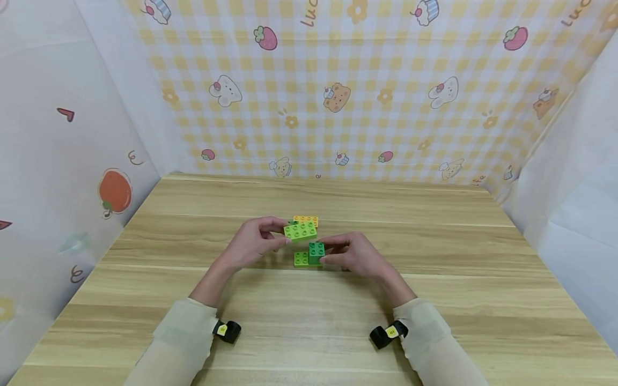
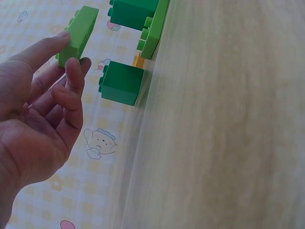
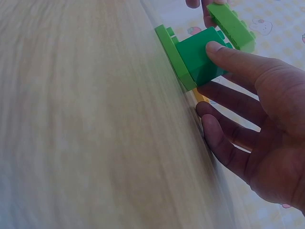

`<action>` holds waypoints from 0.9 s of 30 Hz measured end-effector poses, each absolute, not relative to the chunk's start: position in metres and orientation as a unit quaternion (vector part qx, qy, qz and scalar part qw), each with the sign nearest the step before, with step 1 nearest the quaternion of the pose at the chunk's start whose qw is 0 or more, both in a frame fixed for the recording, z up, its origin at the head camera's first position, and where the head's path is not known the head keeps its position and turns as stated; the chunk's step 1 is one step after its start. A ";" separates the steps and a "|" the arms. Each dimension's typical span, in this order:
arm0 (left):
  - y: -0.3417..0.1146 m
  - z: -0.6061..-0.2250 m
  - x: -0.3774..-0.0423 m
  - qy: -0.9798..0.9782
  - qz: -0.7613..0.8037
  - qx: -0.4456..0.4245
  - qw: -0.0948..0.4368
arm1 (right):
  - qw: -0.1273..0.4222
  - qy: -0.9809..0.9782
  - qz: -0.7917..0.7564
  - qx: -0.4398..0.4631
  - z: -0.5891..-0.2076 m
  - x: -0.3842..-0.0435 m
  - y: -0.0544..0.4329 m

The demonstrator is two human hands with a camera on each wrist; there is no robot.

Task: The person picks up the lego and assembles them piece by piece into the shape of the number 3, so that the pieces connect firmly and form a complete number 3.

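Note:
My left hand (image 1: 253, 241) pinches a light green toy building brick (image 1: 300, 231) by its left end, thumb in front and fingers behind, raised off the table and slightly tilted. Just right of and below it, my right hand (image 1: 354, 254) grips a dark green square brick (image 1: 316, 252) between thumb and fingers. That square brick sits on the right half of a second light green brick (image 1: 301, 259), which lies flat on the table; the right wrist view shows the pair (image 3: 202, 55) up close, touching.
Behind the raised brick lies an orange-yellow brick (image 1: 309, 219), partly covered. Another dark green brick (image 2: 121, 83) stands near it, mostly hidden in the head view. The wooden table (image 1: 309, 321) meets a checked cloth backdrop (image 1: 299, 69) at its far edge.

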State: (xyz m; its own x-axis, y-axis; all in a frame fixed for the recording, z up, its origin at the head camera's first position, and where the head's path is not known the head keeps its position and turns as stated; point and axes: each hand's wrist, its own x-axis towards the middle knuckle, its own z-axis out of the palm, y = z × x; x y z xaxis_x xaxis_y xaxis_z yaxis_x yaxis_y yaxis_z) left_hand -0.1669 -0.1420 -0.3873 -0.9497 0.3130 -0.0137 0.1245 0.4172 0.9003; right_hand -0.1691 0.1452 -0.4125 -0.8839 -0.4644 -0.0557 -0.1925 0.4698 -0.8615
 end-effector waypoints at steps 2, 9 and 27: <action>-0.142 -0.388 -0.167 0.837 0.524 0.131 0.090 | 0.144 0.845 -0.477 -0.193 -0.413 -0.169 0.145; -0.141 -0.387 -0.166 0.839 0.519 0.134 0.094 | 0.144 0.846 -0.477 -0.190 -0.413 -0.169 0.145; -0.139 -0.389 -0.167 0.840 0.515 0.138 0.102 | 0.143 0.846 -0.478 -0.187 -0.412 -0.169 0.145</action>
